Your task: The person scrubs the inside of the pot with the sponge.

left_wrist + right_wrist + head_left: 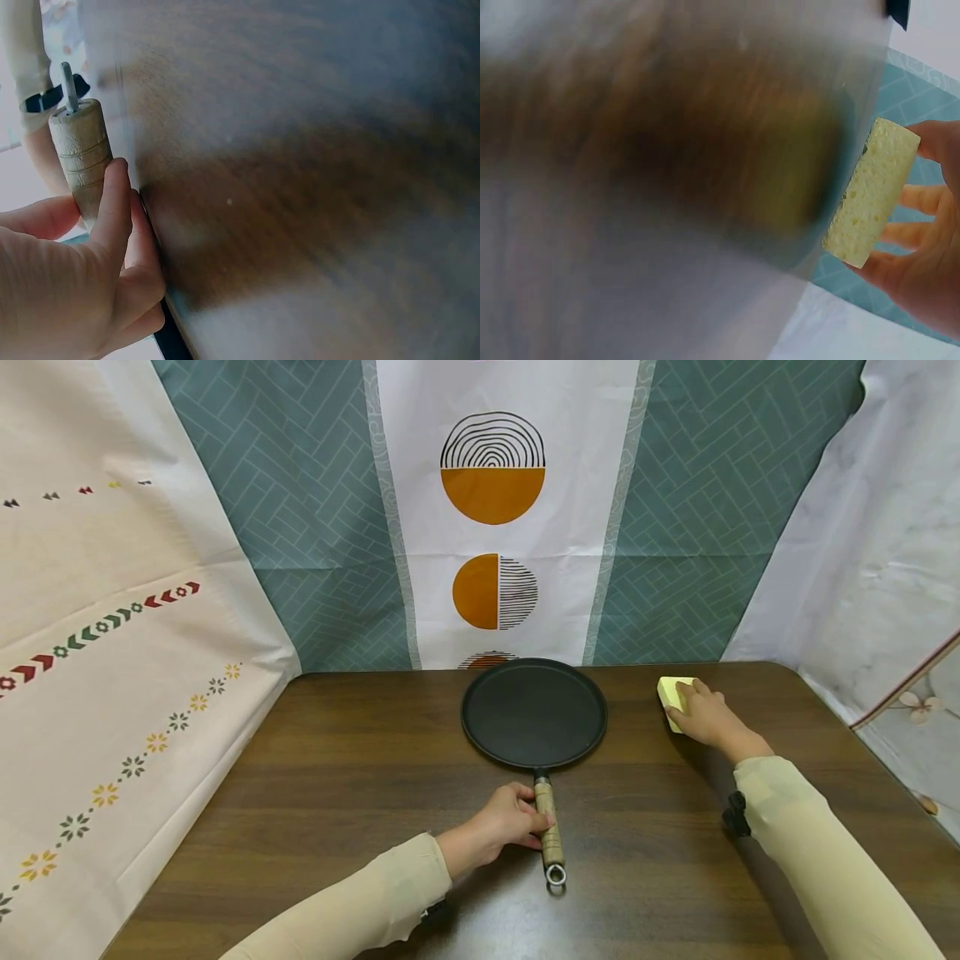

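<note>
A round black flat pan (534, 714) lies on the brown table, its wooden handle (550, 822) toward me and a metal ring at the end. My left hand (504, 821) pinches that handle between thumb and fingers. In the left wrist view the handle (82, 150) shows up close, with fingers along its side. Right of the pan, my right hand (703, 717) holds a pale yellow sponge (672, 693). Seen from the right wrist, thumb and fingers grasp the sponge (874, 193) at its ends, near the table surface; whether it touches the wood cannot be told.
The wood-grain table (360, 752) reaches back to a teal and white patterned cloth (322, 527). A cream embroidered cloth (135, 635) hangs on the left, and a white floral one (892, 527) on the right.
</note>
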Motion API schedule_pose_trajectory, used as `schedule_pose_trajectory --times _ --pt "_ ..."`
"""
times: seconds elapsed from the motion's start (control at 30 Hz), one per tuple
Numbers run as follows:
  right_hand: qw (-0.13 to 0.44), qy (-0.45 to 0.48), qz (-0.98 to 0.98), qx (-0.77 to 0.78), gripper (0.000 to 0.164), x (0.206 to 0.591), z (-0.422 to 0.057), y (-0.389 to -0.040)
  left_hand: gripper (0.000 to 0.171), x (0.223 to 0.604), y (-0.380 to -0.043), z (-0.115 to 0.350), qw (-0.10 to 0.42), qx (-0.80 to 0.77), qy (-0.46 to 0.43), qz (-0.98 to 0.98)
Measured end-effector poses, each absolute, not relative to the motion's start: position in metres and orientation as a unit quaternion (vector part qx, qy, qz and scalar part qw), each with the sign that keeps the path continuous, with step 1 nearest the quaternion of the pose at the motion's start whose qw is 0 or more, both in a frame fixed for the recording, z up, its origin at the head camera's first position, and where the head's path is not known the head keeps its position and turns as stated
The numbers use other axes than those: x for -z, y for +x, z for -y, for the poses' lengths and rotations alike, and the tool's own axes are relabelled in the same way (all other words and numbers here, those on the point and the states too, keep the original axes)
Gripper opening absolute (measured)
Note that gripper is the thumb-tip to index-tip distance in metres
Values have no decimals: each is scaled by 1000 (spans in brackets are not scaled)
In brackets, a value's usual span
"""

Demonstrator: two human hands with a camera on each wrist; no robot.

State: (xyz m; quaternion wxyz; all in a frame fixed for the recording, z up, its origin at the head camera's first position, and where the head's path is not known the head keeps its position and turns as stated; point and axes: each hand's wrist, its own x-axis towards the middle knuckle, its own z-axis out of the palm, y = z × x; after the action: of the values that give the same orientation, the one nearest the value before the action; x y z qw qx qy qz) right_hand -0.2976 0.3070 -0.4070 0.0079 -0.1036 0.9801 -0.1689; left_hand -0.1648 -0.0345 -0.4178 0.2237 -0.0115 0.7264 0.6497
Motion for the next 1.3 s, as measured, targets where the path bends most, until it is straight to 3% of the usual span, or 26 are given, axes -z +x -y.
schedule_pose_trajectory --times 0.33,0.93,1.3 --pt "23 -121 -976 182 63 404 -291 -304 42 415 -165 34 229 -647 -16 -727" --pt "-12 -159 -965 207 60 397 -252 -321 42 417 -165 34 231 -646 -16 -727" --pt "-5 -183 -958 222 58 390 -223 -330 43 417 -166 35 231 -644 -11 -730"
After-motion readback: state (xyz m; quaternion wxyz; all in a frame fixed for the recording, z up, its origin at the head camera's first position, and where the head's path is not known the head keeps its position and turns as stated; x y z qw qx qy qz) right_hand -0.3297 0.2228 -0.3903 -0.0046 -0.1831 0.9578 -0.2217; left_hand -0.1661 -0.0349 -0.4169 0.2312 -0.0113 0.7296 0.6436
